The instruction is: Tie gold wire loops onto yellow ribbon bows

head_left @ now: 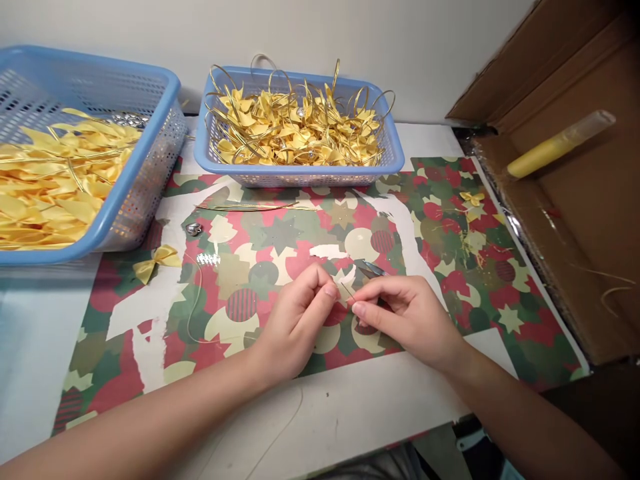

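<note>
My left hand (295,313) and my right hand (403,313) meet over a patterned red and green paper sheet (450,260), fingertips nearly touching. Both are closed in a pinch on a thin gold cord (347,289) stretched between them. The cord trails left in a loop (193,300) across the sheet. A small dark metal tool (373,268), possibly scissors, pokes out behind my right fingers. A yellow ribbon bow (153,261) lies on the sheet at the left, and a small silver bit (193,229) sits near it.
A blue basket (300,170) of finished yellow bows with gold loops stands at the back centre. A larger blue basket (145,167) of yellow ribbon pieces is at the left. An open cardboard box (575,220) with a yellow tube (555,145) is at the right.
</note>
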Motion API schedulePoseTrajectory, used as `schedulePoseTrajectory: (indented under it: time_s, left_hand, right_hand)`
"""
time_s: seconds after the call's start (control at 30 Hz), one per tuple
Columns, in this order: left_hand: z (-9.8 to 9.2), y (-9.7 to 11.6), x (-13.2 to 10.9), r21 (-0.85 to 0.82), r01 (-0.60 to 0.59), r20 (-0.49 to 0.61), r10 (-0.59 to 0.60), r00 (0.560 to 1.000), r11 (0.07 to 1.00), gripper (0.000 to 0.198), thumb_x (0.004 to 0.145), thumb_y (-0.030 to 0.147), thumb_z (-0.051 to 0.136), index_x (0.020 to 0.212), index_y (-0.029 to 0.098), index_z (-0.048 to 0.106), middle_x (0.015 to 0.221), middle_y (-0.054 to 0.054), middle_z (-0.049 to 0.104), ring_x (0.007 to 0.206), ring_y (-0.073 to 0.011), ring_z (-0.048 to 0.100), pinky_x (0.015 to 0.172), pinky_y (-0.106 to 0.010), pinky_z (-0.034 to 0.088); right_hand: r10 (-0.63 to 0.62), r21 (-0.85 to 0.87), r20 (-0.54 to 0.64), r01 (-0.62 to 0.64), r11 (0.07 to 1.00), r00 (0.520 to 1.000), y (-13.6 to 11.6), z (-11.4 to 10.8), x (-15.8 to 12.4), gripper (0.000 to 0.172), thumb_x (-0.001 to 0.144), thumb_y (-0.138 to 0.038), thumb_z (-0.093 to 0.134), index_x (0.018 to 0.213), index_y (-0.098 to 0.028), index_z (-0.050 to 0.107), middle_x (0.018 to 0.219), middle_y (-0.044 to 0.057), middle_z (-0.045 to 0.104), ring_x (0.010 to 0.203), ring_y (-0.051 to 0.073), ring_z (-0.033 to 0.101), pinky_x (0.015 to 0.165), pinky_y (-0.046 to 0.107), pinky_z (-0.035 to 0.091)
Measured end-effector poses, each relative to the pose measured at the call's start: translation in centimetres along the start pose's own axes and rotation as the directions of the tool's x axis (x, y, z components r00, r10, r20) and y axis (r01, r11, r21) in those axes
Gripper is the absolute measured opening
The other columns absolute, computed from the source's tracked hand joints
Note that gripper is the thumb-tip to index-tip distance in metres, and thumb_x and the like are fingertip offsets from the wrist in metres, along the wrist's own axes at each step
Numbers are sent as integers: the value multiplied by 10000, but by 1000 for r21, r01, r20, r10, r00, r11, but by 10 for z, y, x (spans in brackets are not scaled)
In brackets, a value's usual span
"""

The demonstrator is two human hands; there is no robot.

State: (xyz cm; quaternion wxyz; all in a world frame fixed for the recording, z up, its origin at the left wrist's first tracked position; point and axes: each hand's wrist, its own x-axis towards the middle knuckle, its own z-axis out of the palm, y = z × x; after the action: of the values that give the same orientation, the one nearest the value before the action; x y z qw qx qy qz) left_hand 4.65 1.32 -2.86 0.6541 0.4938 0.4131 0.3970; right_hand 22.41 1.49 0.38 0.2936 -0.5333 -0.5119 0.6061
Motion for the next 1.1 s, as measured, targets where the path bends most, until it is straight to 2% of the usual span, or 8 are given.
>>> schedulePoseTrajectory:
  time_s: [0.33, 0.57, 1.1]
  left_hand:
    - [3, 4, 2, -16, 12, -26, -12, 1000, 1000, 308, 956, 373, 459, 708, 208, 379, 587, 57, 348, 517, -93, 263, 467, -218, 241]
    - [3, 3, 4, -5, 17, -37, -17, 999, 1000, 298, 953, 351, 459, 704, 206, 381, 588, 53, 361, 522, -91, 273, 468, -210, 250]
    - [3, 5, 3, -4, 14, -33, -15, 999, 1000, 295, 953, 325, 447, 694, 205, 373, 581, 63, 337, 514, -82, 256, 461, -199, 241]
  right_hand:
    - [-2, -22, -7, 2, 1000, 1000, -2, 1, 0, 141, 788, -294, 678, 778, -175, 753, 650, 28, 665, 589, 117, 565, 523, 240, 486]
    - [49, -18, -14, -49, 999, 999, -3, 3, 0, 150, 770, -309, 688, 773, -173, 751, 653, 29, 662, 587, 123, 566, 520, 251, 480]
    - [13, -27, 8, -13, 1000, 1000, -3, 2, 1, 171, 803, -312, 667, 791, -171, 761, 657, 33, 663, 596, 121, 580, 532, 245, 503]
